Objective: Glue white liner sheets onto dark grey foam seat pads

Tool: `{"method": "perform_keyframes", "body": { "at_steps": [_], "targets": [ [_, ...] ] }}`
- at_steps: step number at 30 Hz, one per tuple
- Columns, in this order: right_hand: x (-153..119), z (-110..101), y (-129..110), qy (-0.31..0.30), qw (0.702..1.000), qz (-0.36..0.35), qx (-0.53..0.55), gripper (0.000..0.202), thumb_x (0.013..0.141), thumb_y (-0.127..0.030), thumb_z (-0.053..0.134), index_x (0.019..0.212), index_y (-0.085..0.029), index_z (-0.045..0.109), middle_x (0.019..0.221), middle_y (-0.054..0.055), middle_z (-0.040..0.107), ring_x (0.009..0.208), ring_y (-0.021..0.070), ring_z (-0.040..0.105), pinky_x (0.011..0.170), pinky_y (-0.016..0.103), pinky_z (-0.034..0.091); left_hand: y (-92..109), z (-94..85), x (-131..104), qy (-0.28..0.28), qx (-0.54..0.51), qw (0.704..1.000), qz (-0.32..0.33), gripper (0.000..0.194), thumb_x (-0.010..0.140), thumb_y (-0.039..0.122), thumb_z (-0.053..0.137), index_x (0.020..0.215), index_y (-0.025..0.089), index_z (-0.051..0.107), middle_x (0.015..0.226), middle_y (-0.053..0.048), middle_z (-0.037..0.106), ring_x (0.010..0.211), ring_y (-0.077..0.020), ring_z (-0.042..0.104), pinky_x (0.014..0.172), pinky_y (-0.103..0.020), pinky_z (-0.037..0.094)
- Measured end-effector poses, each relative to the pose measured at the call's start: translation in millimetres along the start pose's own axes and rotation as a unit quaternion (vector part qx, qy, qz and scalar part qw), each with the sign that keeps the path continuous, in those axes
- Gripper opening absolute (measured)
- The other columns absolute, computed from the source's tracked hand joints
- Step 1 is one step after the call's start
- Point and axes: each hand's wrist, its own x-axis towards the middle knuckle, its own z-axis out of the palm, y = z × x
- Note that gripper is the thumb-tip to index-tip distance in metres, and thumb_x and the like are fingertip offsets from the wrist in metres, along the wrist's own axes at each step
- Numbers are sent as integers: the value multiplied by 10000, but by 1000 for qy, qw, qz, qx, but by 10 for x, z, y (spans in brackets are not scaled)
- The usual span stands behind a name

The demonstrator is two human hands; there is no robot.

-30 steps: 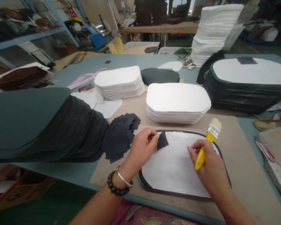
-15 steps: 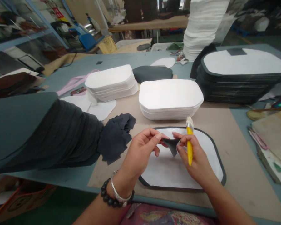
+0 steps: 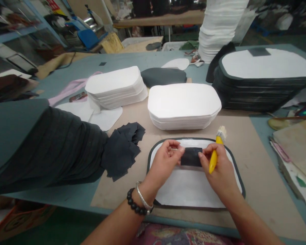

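A small dark rectangular patch [image 3: 191, 157] is stretched flat between my two hands. My left hand [image 3: 166, 160] pinches its left end between thumb and fingers. At the other end, my right hand [image 3: 216, 163] pinches the patch and also keeps a yellow-handled brush [image 3: 213, 160] in its grip, bristles up. Both hands are over a white panel [image 3: 186, 190] with rounded corners and a dark border, lying on brown board. Whether the patch touches the panel I cannot tell. Left of my hands lies a loose pile of dark patches [image 3: 122, 149].
Bent dark sheets [image 3: 66, 143] form a thick stack at the left. Beyond the panel stand two white stacks [image 3: 185, 102], [image 3: 114, 81]. Dark-edged panels [image 3: 265, 92] are piled at the back right, near a tall white stack [image 3: 216, 30]. Folded cloth [image 3: 295, 139] lies at the right edge.
The dark patch was folded to a hanging point and is now spread flat between both hands. The right hand with the brush has moved slightly right. The view has shifted a little.
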Motion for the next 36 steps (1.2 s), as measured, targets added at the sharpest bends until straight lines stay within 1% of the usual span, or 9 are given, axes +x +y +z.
{"method": "perform_keyframes", "body": {
  "at_steps": [4,8,12,16,25,29,33,34,36],
  "targets": [
    [201,50,53,-6,996,-14,-88,156,922,-319,592,997,-249,475,864,-5,617,713,183,618,683,303,429,-88,59,191,16,164,983,75,286,847,123,633,1117,199,575,951,-10,605,758,-117,586,716,-252,502],
    [329,134,141,-9,979,-38,-200,125,925,-293,562,1016,-246,491,842,15,622,707,210,581,671,311,367,-90,117,335,19,316,938,144,367,863,22,528,1183,201,552,1013,-41,617,872,-166,610,836,-315,513],
    [366,187,209,-17,960,-57,-274,96,945,-256,539,1028,-236,496,860,45,621,717,223,557,655,307,310,-59,152,384,5,409,893,188,422,884,0,473,1264,179,509,1162,-104,595,991,-220,605,907,-379,522],
    [371,205,233,-25,951,-58,-302,101,961,-234,551,1046,-230,496,862,52,620,726,223,551,646,299,280,-41,170,367,0,483,854,194,408,918,10,426,1286,175,489,1185,-115,569,1023,-245,610,907,-388,534],
    [368,239,259,-16,939,-81,-334,140,969,-227,606,1062,-219,502,865,55,613,746,228,567,668,302,311,-34,224,319,8,590,787,179,301,963,57,439,1227,190,495,1190,-104,562,919,-232,654,746,-342,541],
    [372,246,265,-11,936,-82,-343,134,978,-244,611,1051,-215,503,864,57,614,750,230,574,684,306,330,6,116,310,36,625,763,164,302,968,96,476,1256,180,506,1211,-112,578,909,-251,665,715,-362,551],
    [368,250,264,-12,931,-73,-356,131,984,-255,606,1061,-212,509,840,55,602,735,230,571,671,304,324,82,-89,226,103,621,754,188,320,957,124,528,1277,137,535,1211,-141,609,1026,-302,643,850,-432,573],
    [366,255,263,-13,931,-72,-358,132,984,-254,604,1067,-211,510,836,55,601,734,230,571,669,303,324,88,-118,189,99,615,750,220,304,959,111,517,1259,133,556,1230,-144,617,1085,-306,623,918,-445,562],
    [368,272,255,-18,930,-71,-361,127,990,-257,590,1079,-209,513,840,60,604,734,229,572,664,301,325,62,-129,114,45,604,739,294,288,968,80,482,1223,146,598,1322,-128,616,1207,-297,568,1042,-448,516]
  ]
}}
